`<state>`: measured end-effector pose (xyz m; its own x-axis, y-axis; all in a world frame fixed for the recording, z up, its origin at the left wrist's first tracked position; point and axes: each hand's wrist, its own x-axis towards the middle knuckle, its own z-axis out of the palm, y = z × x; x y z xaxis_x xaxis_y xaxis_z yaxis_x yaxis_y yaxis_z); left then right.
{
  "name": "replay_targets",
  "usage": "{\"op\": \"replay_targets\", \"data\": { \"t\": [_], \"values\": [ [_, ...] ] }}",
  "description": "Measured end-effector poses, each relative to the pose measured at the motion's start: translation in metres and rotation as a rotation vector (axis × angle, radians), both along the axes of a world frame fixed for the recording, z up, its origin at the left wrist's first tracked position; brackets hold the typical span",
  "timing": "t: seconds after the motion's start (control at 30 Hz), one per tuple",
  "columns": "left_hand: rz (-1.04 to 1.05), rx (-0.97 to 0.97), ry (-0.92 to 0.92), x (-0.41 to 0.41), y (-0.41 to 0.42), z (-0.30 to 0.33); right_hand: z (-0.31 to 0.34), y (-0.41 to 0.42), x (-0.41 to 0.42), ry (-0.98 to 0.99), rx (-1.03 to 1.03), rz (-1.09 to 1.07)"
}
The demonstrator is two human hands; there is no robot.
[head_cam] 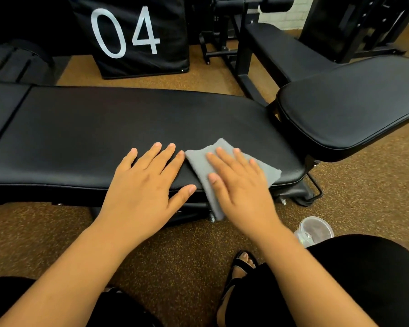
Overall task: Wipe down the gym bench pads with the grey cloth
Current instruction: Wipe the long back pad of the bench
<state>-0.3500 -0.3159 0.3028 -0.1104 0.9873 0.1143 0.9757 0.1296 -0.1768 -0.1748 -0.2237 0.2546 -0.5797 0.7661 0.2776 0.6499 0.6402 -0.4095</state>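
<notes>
Long black bench pad (92, 138) spans the frame, second pad (354, 109) angled at right. Grey cloth (267, 171) lies folded on the long pad's near right end, one edge draping over the front. Right hand (241, 187) flat on it, fingers spread. Left hand (142, 185) flat on bare vinyl beside it, fingers spread. Cloth looks soft, light, likely to bunch: drive with flat palm, not pinch.

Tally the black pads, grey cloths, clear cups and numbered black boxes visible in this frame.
Black pads: 4, namely long pad, left pad, right pad, rear pad
Grey cloth: 1
Clear cup: 1
Numbered box: 1
Total: 7
</notes>
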Motion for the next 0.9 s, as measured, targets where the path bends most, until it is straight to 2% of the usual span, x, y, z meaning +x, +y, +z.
{"op": "replay_targets", "data": {
  "t": [0.2,0.3,0.43,0.6,0.8,0.9],
  "values": [
    [-0.003,-0.001,-0.013,0.001,0.0,0.0,-0.013,0.084,0.061,0.0,-0.152,-0.253],
    [-0.002,-0.002,-0.014,0.001,0.0,0.001,-0.013,0.096,0.067,-0.019,-0.217,-0.35],
    [-0.004,-0.003,-0.007,0.002,0.001,0.0,-0.008,0.061,0.035,-0.14,-0.1,-0.234],
    [-0.003,-0.004,-0.01,0.002,0.002,0.001,-0.006,0.038,0.029,-0.081,-0.104,-0.078],
    [0.001,0.005,-0.011,0.001,0.001,0.0,-0.011,0.089,0.062,-0.04,-0.188,-0.249],
    [0.009,0.009,-0.026,0.002,0.001,0.0,-0.006,0.086,0.049,-0.143,-0.183,-0.284]
  ]
}}
